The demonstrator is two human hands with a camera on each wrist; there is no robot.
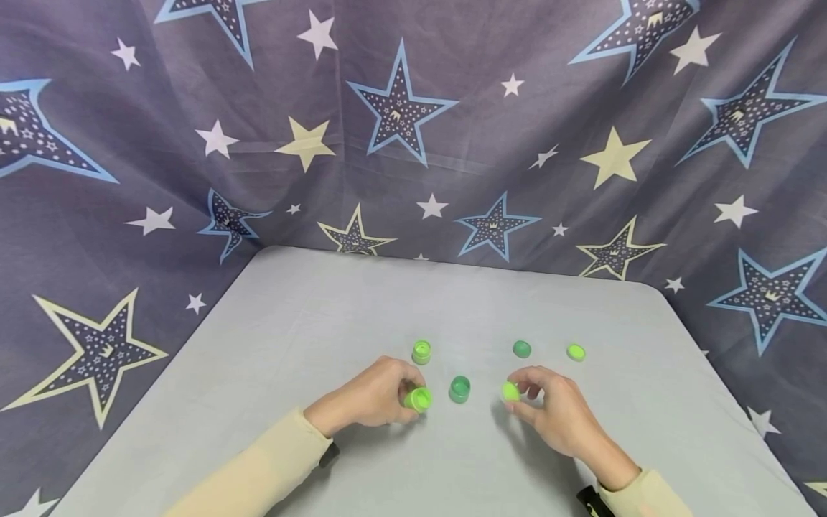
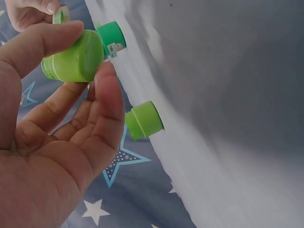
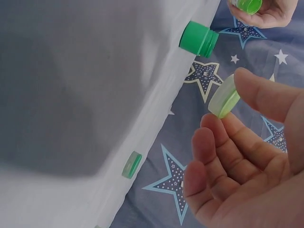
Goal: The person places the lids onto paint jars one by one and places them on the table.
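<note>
My left hand (image 1: 380, 393) pinches a small light-green jar (image 2: 78, 57) between thumb and fingers, tilted with its open mouth towards the head camera. In my right hand (image 1: 554, 408) a light-green lid (image 3: 224, 97) is gripped by its edge, off the table. Between the two hands stands a dark-green jar (image 1: 459, 390), upright and without a lid. A second light-green jar (image 1: 421, 352), also lidless, stands just beyond my left hand. Past my right hand lie a dark-green lid (image 1: 522, 349) and another light-green lid (image 1: 576, 352), flat on the table.
The table (image 1: 336, 301) has a pale grey cover. Behind it and at both sides hangs a dark cloth (image 1: 452, 187) printed with stars. A small white label (image 2: 114, 48) sticks to the dark-green jar's side.
</note>
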